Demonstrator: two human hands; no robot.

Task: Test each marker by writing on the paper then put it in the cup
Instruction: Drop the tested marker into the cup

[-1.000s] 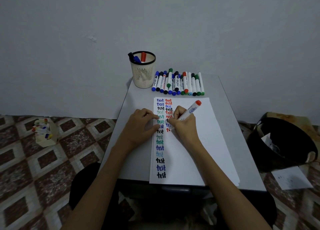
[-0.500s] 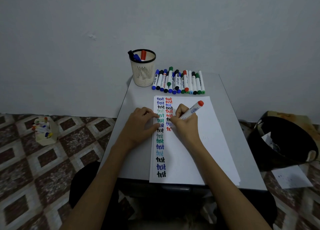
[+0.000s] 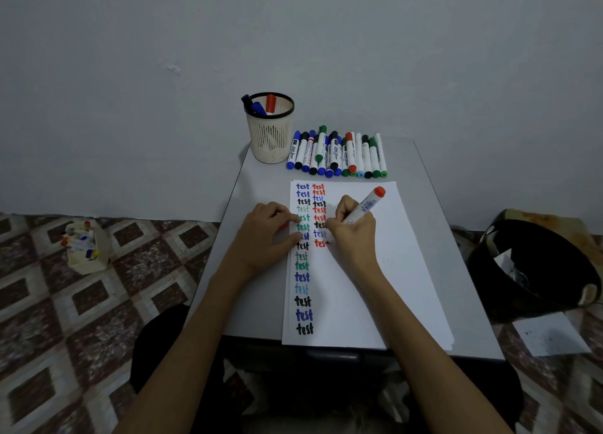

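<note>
Now the right hand (image 3: 354, 234) grips a red marker (image 3: 363, 206), tip down on the paper (image 3: 375, 286). Its long axis slants, with the red end pointing up and away to the right. The left hand (image 3: 267, 237) lies bent-fingered on the paper's left edge; I cannot tell whether it holds anything. Beyond the paper's far-left corner, the cup (image 3: 270, 136) holds black, blue and red markers.

It looks like a plain room in a home. A bare, pale grey wall (image 3: 293, 41) meets a floor (image 3: 65, 319) of brown and cream tiles laid in a diamond pattern. A small grey worktop (image 3: 264, 179) stands against the wall. On the floor are a small box of markers (image 3: 86, 247), a black tub (image 3: 528, 270) and a loose sheet (image 3: 551, 335).
</note>
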